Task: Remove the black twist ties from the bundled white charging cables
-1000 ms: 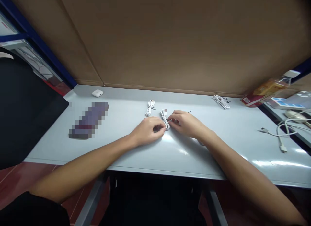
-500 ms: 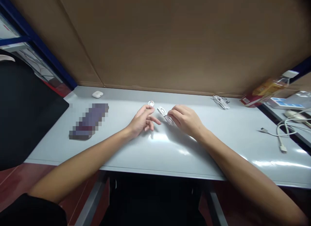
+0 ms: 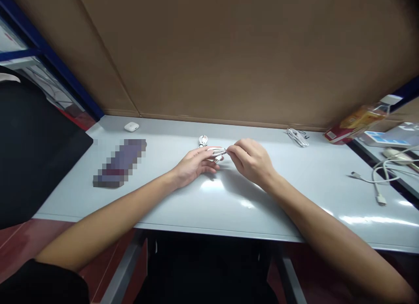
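A bundled white cable is held just above the desk, between my two hands. My left hand is closed round one end of the coil, thumb on top and fingers beneath. At the coil's other end, my right hand pinches the dark tie around it; the fingertips partly hide the tie. Right behind my left hand, a second small coiled white cable lies on the desk.
A white earbud case and a pixelated dark object lie on the left. To the right are another coiled white cable, a bottle with a yellow-red label and loose cables. A cardboard panel stands behind.
My left hand has moved slightly right and closed on the cable bundle, which earlier hung from my right hand alone. The bundle now lies more level between both hands.
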`<state>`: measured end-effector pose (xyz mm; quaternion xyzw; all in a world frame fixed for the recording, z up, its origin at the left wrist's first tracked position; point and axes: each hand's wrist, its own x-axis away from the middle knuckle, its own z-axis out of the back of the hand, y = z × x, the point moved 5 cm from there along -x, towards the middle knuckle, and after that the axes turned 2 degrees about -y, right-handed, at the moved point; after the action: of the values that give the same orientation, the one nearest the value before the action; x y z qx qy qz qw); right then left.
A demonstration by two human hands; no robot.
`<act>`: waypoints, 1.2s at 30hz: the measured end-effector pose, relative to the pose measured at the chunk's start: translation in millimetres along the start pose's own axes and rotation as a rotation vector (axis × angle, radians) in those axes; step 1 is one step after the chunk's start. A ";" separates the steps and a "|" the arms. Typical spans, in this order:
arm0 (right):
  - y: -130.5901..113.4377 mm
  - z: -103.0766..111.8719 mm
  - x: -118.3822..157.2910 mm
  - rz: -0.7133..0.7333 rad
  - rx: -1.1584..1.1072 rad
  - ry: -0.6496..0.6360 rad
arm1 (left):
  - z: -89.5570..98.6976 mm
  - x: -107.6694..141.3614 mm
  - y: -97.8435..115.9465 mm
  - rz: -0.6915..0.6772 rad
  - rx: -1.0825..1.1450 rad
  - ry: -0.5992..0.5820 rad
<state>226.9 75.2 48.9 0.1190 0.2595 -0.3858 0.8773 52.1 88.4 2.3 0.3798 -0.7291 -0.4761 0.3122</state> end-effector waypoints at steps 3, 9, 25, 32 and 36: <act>2.9 3.8 0.3 -0.135 -0.146 0.102 | 1.0 0.7 -0.4 -0.073 -0.090 -0.004; 4.1 3.5 3.4 -0.507 -0.600 0.156 | 1.9 4.4 3.0 -0.222 -0.311 0.045; -20.0 4.0 0.0 -0.310 -0.627 0.001 | -1.2 3.8 2.4 -0.013 -0.145 -0.171; -6.7 -0.4 1.7 -0.298 -0.600 0.006 | -1.4 2.3 -1.5 -0.005 -0.022 -0.031; -6.9 -0.5 1.5 -0.356 -0.595 0.014 | 2.9 1.6 -2.0 -0.076 -0.081 0.003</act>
<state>222.5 69.8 47.6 -0.1867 0.3833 -0.4395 0.7906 49.5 87.9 -0.5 0.3949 -0.6938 -0.5160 0.3103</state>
